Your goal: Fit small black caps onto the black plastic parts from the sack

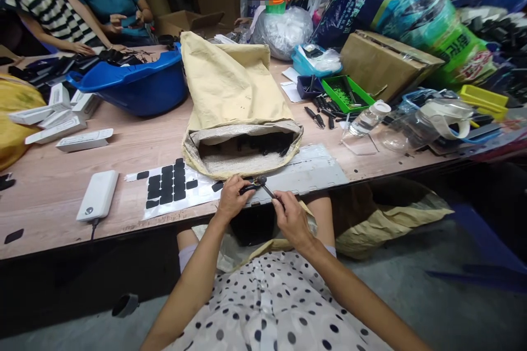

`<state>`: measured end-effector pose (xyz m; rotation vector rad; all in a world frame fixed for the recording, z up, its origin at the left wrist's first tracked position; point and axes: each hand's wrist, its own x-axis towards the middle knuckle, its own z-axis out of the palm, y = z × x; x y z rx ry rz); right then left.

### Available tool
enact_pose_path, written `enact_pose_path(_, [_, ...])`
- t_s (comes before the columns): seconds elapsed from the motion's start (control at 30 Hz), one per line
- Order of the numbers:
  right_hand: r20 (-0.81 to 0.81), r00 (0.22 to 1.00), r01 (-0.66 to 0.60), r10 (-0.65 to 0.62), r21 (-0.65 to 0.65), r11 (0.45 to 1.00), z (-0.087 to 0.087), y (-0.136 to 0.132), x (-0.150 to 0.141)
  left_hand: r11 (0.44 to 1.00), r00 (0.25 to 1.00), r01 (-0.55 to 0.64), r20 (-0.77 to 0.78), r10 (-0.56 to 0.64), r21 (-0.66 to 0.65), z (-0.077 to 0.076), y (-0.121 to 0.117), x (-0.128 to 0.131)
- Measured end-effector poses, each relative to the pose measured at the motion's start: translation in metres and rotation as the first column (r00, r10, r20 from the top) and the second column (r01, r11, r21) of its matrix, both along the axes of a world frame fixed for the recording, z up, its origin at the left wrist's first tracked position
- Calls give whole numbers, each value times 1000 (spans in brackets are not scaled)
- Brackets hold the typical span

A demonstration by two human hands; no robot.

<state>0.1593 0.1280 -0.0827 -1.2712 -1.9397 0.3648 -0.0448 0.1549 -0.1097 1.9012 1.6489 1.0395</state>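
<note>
At the table's front edge, my left hand is closed on a small black-handled tool, perhaps cutters; its kind is not clear. Pinched in my right hand is a thin dark rod with a round black end. The rod's round end meets the tip of the tool. Just beyond my hands lies a beige sack, its mouth facing me, with dark pieces inside. To the left of my left hand is a white sheet of black rounded stickers. A grey board lies under the sack's right side.
A white power bank with a cable, small white boxes and a blue basin stand left. Rightward are a green tray, a clear bottle and a cardboard box. Other people sit across the table.
</note>
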Motion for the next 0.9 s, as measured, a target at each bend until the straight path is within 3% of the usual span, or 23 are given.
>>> enact_pose_path(0.27, [156, 987, -47, 29, 117, 992, 2, -5, -9, 1000, 1000, -9, 15, 9, 11, -1, 0, 3])
enact_pose_path(0.7, [103, 995, 9, -5, -40, 999, -8, -2, 6, 1000, 1000, -10, 12, 10, -16, 2, 1, 6])
enact_pose_path(0.9, [105, 974, 205, -202, -17, 979, 1, 26, 38, 999, 999, -33, -23, 33, -30, 1, -1, 12])
